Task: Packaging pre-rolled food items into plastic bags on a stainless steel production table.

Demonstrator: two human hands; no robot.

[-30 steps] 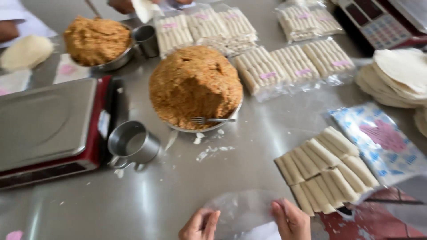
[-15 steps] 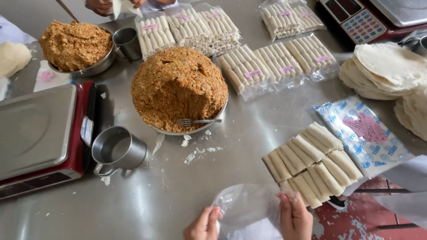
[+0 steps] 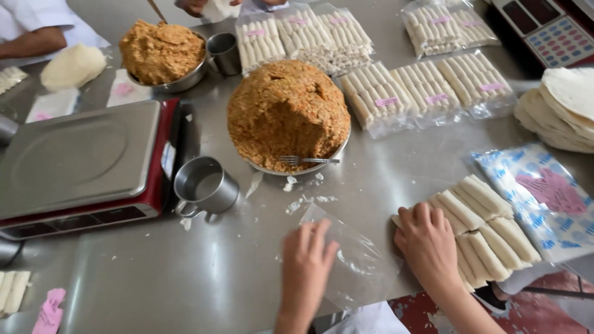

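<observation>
Pink-labelled clear roll packs point(image 3: 427, 89) behind

Worktable layout, viewed from the near edge.

The left hand point(image 3: 306, 263) rests on a clear plastic bag point(image 3: 352, 260) at the near edge; the right hand point(image 3: 427, 244) lies to its right, on the near end of a stack of rolls point(image 3: 482, 229). A printed bag point(image 3: 544, 198) lies right of the stack, with a pile of round wrappers point(image 3: 566, 105) behind it. A heaped filling plate point(image 3: 288, 114) sits mid-table, a fork point(image 3: 308, 161) on its near rim. A metal mug point(image 3: 204, 185) stands left of the plate, beside a scale point(image 3: 80, 161). Behind the scale sits a second bowl of filling point(image 3: 162, 52). Packed rolls point(image 3: 427, 89) lie behind and right of the plate.
</observation>
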